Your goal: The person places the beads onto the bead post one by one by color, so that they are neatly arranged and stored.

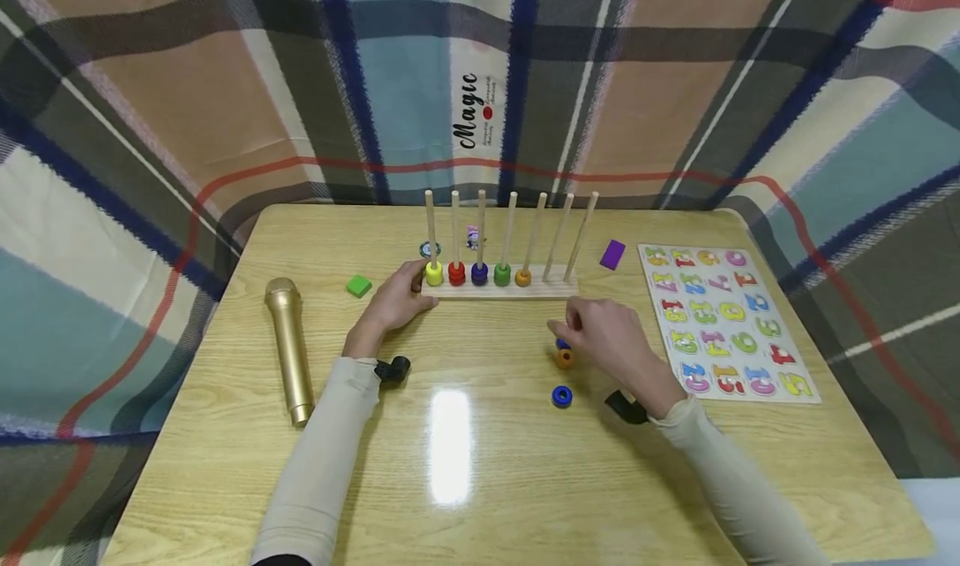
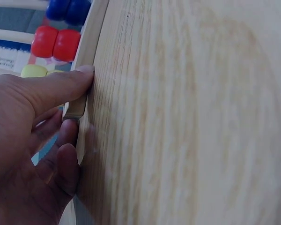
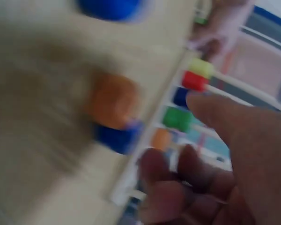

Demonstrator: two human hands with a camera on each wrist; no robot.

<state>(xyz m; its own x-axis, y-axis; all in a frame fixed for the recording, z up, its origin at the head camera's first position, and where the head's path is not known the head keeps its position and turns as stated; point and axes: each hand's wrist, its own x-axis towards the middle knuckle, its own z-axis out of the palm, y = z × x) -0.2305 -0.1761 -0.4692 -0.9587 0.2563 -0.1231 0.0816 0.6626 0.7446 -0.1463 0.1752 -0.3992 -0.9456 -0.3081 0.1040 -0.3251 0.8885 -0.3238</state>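
A wooden peg rack with several upright rods stands near the table's far side. Yellow, red, dark blue, green and orange beads sit on its rods; the two rightmost rods are bare. My left hand pinches the rack's left end, thumb in front and fingers behind. Above the table, by the rack's right end, hovers my right hand, its thumb and fingers apart with nothing between them. Below it lie a loose orange bead and a blue bead, touching or nearly so.
Another blue ring bead lies nearer me. At left are a gold microphone and a green block. A purple block and a number board lie at right. Small figures stand behind the rack.
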